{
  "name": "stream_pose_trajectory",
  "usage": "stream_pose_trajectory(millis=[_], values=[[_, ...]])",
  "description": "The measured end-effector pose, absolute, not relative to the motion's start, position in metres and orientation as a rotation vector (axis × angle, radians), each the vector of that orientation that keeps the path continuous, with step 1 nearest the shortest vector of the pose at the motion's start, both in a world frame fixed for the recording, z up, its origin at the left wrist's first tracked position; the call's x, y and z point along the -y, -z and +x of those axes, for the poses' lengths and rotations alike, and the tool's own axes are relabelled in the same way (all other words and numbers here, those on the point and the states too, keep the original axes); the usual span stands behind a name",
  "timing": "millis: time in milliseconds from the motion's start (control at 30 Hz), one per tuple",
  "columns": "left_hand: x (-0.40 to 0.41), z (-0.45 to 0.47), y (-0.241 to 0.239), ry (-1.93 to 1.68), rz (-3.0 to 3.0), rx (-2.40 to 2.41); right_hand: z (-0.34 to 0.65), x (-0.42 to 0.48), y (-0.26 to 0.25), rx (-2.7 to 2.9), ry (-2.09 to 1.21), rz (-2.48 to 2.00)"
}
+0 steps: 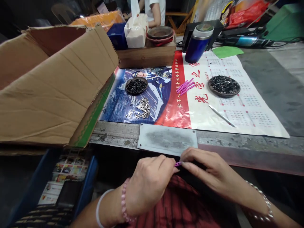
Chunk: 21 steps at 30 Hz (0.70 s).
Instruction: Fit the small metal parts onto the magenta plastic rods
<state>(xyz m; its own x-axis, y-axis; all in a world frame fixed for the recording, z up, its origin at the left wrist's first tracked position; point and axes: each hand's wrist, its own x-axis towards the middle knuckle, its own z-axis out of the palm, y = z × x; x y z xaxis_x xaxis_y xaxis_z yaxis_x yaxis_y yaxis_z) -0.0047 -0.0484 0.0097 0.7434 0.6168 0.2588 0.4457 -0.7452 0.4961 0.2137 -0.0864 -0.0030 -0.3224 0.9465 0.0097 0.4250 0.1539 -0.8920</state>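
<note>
A small pink slotted plastic strip [177,164] is held between both hands, just in front of the bench edge. My left hand [150,180] is closed on one end, its fingers curled and largely hiding it. With thumb and fingertips, my right hand [209,166] pinches the other end. Similar pink strips [185,86] lie in a bunch on the poster. Left of them, small silver metal pieces [143,109] are scattered below a round dish of small black parts [136,86]. A second dish [224,86] of dark shiny pieces sits farther right, with a thin pointed metal tool [222,116] below it.
A grey metal plate [167,139] is fixed at the bench edge. A large cardboard box [47,91] stands left, above a blue drawer [91,180]. Behind are a wooden box [147,57], a blue tumbler [198,44] and a power tool [245,41]. A person [155,14] sits opposite.
</note>
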Motion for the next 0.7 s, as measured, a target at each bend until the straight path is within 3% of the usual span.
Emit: stream_pose_trajectory(millis=[500,700], values=[[0.035,-0.019,0.001,-0.742,2.804,-0.522,0.194,0.076,0.006,1.754,-1.359,-1.337],[0.034,-0.04,0.018,-0.833,2.554,-0.588,0.198,0.061,-0.002,2.009,-1.213,-1.31]])
